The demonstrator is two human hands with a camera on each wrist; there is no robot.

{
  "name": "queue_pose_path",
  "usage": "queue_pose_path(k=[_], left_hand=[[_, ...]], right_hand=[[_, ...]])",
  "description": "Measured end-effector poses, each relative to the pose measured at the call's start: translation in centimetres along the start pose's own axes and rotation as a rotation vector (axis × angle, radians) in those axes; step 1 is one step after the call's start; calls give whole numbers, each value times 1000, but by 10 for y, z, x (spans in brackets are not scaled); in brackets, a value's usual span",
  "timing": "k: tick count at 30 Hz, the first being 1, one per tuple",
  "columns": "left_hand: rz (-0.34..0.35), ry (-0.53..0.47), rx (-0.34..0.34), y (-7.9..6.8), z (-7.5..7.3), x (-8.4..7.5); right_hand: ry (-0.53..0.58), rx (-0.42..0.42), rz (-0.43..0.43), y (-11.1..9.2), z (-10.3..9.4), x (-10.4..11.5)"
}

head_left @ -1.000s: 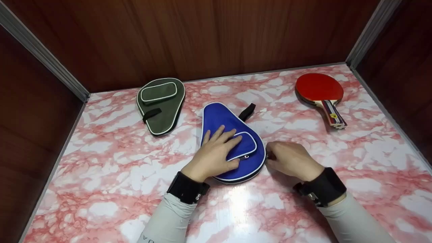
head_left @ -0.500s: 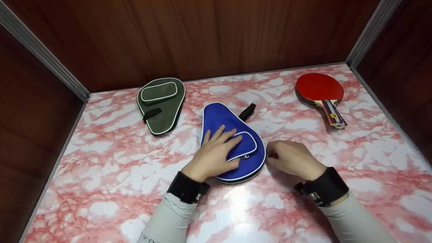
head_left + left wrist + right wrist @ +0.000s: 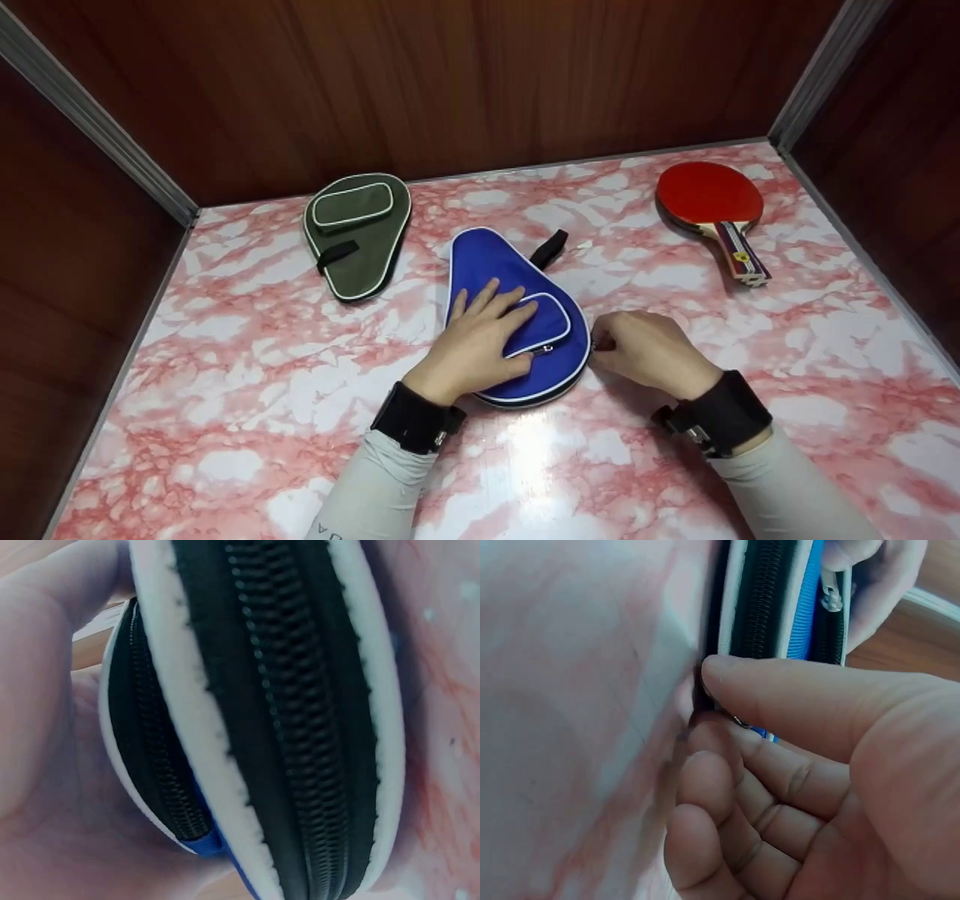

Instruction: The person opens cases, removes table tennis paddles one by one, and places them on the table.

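A blue table tennis paddle case [image 3: 487, 259] with white piping lies flat, its narrow end pointing away. Spread over its front pocket [image 3: 551, 319], my left hand [image 3: 480, 345] rests with fingers extended. At the case's right edge my right hand [image 3: 649, 352] has thumb and forefinger pinched together on the zipper pull [image 3: 740, 722], of which only a bit of metal shows between the fingers. The black zipper teeth [image 3: 300, 712] along the rounded end are meshed in the left wrist view. On the pocket's own zipper a silver pull [image 3: 831, 596] hangs near my left thumb.
An olive green paddle case [image 3: 367, 240] with a black loop lies at the back left. At the back right is a red table tennis paddle [image 3: 709, 195], handle toward me. Brown wood-grain panels [image 3: 480, 82] wall in the marbled pink tabletop [image 3: 225, 390].
Hardly anything differs: my right hand shifts very slightly at the case's edge. The left hand and blue case stay in place.
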State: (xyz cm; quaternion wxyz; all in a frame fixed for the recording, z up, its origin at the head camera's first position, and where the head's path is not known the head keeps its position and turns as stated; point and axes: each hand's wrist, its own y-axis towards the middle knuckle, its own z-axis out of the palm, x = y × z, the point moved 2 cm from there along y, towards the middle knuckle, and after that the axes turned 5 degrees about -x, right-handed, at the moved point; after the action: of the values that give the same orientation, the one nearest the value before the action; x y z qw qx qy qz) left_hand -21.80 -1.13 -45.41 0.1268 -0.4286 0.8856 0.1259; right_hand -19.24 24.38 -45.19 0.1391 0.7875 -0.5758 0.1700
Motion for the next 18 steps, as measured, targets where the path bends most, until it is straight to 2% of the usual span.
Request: queue_pose_path(k=[9,18], left_hand=[[-1,-5,-8,-1,-1,0],[-12,10,-13,0,1,1]], right_hand=[[-16,-2,4,0,1,2],[36,-7,20,1,5,0]])
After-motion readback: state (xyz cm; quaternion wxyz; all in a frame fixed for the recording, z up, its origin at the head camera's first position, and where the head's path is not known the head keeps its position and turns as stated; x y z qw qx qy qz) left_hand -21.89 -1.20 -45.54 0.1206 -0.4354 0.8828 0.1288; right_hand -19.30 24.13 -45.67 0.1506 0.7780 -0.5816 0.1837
